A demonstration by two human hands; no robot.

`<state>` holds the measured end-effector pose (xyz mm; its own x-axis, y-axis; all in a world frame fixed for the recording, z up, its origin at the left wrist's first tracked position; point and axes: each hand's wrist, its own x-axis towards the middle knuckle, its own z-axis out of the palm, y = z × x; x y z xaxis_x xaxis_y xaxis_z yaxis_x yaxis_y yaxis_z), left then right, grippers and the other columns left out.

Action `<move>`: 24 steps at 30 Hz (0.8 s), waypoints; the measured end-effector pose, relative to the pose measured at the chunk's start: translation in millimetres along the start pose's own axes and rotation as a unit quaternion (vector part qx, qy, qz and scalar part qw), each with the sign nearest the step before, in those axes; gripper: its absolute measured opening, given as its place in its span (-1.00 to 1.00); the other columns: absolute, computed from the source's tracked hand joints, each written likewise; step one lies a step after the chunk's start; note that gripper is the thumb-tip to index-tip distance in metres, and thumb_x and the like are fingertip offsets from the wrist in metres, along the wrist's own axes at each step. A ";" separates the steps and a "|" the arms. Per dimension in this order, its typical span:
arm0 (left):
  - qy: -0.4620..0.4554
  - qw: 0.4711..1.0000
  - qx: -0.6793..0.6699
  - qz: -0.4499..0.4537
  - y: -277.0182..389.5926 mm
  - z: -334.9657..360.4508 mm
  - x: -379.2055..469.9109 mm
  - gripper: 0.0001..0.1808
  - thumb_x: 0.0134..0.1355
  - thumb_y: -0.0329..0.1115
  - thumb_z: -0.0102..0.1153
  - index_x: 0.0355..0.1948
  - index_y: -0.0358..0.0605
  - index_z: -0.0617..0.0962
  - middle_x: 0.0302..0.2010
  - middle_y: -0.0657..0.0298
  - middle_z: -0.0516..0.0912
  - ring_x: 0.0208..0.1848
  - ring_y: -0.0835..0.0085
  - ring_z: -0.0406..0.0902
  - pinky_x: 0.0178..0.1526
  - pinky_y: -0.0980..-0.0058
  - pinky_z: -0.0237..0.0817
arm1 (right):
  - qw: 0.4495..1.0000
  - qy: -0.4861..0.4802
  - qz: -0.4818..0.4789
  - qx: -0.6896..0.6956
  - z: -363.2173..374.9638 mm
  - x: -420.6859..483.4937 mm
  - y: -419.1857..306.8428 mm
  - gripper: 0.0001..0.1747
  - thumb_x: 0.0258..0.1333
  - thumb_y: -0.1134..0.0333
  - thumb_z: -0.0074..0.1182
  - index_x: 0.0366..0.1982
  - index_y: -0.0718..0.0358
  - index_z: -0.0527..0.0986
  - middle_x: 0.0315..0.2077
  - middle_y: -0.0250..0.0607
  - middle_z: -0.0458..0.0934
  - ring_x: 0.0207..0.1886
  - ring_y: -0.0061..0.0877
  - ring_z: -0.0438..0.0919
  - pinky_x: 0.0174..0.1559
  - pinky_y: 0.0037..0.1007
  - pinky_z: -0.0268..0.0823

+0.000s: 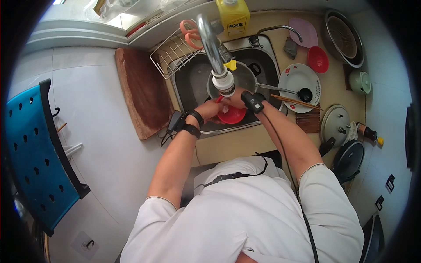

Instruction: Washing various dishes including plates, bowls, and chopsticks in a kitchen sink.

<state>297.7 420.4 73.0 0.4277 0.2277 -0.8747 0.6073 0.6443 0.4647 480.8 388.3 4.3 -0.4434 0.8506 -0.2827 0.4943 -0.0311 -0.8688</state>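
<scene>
A red bowl [233, 115] is held over the near part of the sink, below the spout of a chrome faucet [210, 44]. My left hand [211, 111] grips its left side, fingers curled under it. At its far rim is my right hand [237, 98], partly hidden by the faucet's white nozzle; whether its fingers hold anything cannot be told. Something small and whitish shows inside the bowl by the fingers. Behind my hands, a round metal pot [241, 74] with a black handle sits in the sink [194, 83].
Left of the sink stand a wooden chopping board [144, 95] and a wire rack [174, 54]. To the right are a floral plate [297, 80] with a ladle [305, 95] and chopsticks [286, 99], another red bowl [317, 59] and a pot lid [334, 126]. A yellow AXE bottle [234, 18] stands behind.
</scene>
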 end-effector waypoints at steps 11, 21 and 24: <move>0.126 0.986 -0.107 0.034 -6.5 15.1 55.0 -0.62 0.39 -0.09 0.00 0.12 -0.03 0.47 -0.11 0.19 0.66 -0.29 0.37 0.66 -0.38 0.45 0.54 | 0.944 0.047 0.326 -0.033 50.6 52.4 60.4 -0.51 0.15 0.01 0.14 -0.06 0.24 0.63 -0.10 0.12 0.65 0.00 -0.11 0.64 0.04 -0.18 0.45; 0.045 0.986 -0.163 0.013 -9.4 4.3 74.6 -0.72 0.37 -0.21 0.05 0.03 -0.07 0.53 -0.13 0.21 0.69 -0.17 0.33 0.68 -0.16 0.42 0.59 | 0.947 0.238 -0.042 -0.211 21.3 41.4 47.1 -0.67 0.08 0.21 0.09 -0.14 0.21 0.59 0.05 -0.03 0.57 0.08 -0.15 0.58 0.08 -0.12 0.44; 0.040 0.985 -0.167 -0.013 -15.8 -1.8 81.2 -0.75 0.40 -0.25 -0.02 0.04 -0.02 0.53 -0.13 0.22 0.68 -0.15 0.36 0.67 -0.17 0.43 0.59 | 0.975 0.133 0.052 -0.169 -13.6 36.7 7.8 -0.66 0.06 0.23 0.09 -0.13 0.17 0.60 -0.05 -0.04 0.63 0.03 -0.14 0.61 0.02 -0.13 0.46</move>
<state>321.7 430.0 -5.6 0.3522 0.2569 -0.9000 0.3566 0.8522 0.3828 478.5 426.3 -7.3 -0.1908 0.9594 -0.2079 0.7641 0.0122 -0.6450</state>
